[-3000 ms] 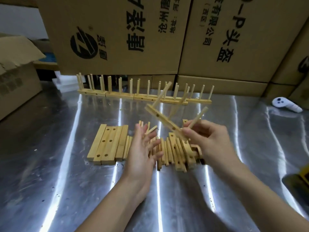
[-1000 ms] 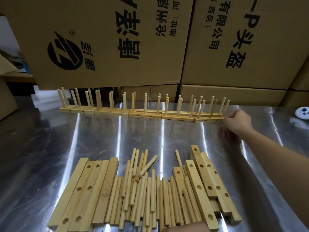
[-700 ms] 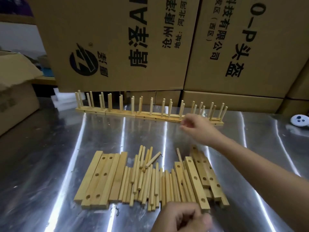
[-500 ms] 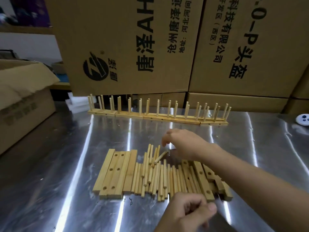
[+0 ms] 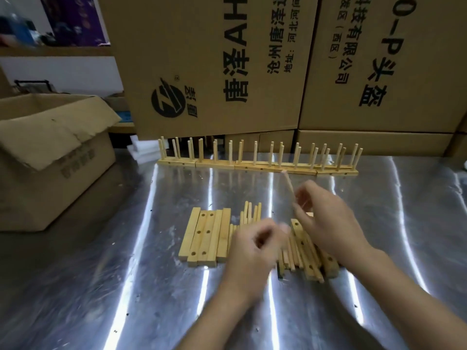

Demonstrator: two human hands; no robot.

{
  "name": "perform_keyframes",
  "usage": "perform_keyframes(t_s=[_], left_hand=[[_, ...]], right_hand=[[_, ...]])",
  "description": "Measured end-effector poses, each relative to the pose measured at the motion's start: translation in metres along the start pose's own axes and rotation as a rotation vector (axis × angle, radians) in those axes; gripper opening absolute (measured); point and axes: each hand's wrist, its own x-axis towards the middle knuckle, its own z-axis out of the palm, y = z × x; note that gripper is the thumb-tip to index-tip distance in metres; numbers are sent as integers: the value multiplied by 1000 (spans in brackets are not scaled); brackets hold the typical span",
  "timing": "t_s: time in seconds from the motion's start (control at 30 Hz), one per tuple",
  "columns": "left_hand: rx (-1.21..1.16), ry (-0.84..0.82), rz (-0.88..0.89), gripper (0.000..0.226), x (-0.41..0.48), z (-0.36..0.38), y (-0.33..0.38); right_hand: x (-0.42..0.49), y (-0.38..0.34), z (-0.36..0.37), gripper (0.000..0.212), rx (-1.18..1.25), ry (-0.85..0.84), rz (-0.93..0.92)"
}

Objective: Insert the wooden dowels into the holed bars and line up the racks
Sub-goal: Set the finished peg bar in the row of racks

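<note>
A stack of holed bars [image 5: 204, 238] lies flat on the steel table [image 5: 101, 286], holes up to take pegs, and beside it the left hand [image 5: 252, 256] curls over the loose dowels [image 5: 250, 213], too blurred to tell whether it holds anything. Further right, the right hand [image 5: 326, 221] pinches one dowel [image 5: 288, 186] tilted upward, probably held clear for fitting into the other bars [image 5: 309, 265] lying under its wrist. Along the back, the finished racks [image 5: 252, 166] stand end to end, pegs up, kept out of the working area.

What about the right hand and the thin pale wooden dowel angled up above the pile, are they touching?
Touching. The head view shows the right hand pinching the thin pale wooden dowel by its lower end.
</note>
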Motion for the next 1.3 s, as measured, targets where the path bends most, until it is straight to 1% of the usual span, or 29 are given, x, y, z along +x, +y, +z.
perform_keyframes(t_s=[0.03,0.07,0.1,0.13,0.17,0.23,0.27,0.33,0.4,0.47,0.6,0.7,0.8,0.83,0.9,1.0,1.07,1.13,1.23,1.3], left_hand=[[126,121,19,35,7,-19,-4],[262,255,1,30,13,-41,-10],[409,388,-48,22,18,-62,-18],[561,484,-128,11,20,-82,-27],[702,516,-250,14,20,-96,-37],[913,427,-482,39,18,-112,-55],[984,391,-536,44,17,-114,-61],[1020,391,-535,39,16,-112,-65],[964,455,-502,29,18,-109,-64],[904,508,-507,21,20,-107,-61],[749,603,-524,9,21,-108,-61],[626,687,-411,7,22,-111,-57],[362,728,-256,19,24,-109,-45],[230,706,-238,24,25,-106,-38],[-46,607,-244,30,26,-94,-25],[-337,398,-295,19,24,-71,-12],[-425,283,-334,18,20,-55,-8],[-451,215,-363,18,18,-40,-7],[-551,158,-386,25,16,-21,-7],[-627,131,-408,30,14,-13,-7]], right_hand=[[-11,-7,1,11,95,16,48],[-22,-14,3,14,163,36,78],[-33,-21,6,16,202,60,89],[-44,-27,11,17,216,91,83],[-55,-32,15,16,211,123,66],[-74,-42,22,14,185,155,21],[-80,-45,25,12,161,162,-11],[-85,-47,27,9,113,176,-88],[-84,-46,25,9,110,191,-133],[-83,-45,22,9,108,194,-152],[-83,-45,22,21,100,202,-142],[-82,-45,22,26,157,200,-105],[-83,-44,24,25,305,184,0],[-82,-42,24,23,382,175,42],[-80,-41,22,18,600,132,142],[-74,-39,13,17,964,53,361],[-71,-37,9,11,1155,23,465],[-69,-35,7,3,1318,8,500],[-67,-33,4,21,1500,19,568],[-66,-33,2,24,1528,4,588]])
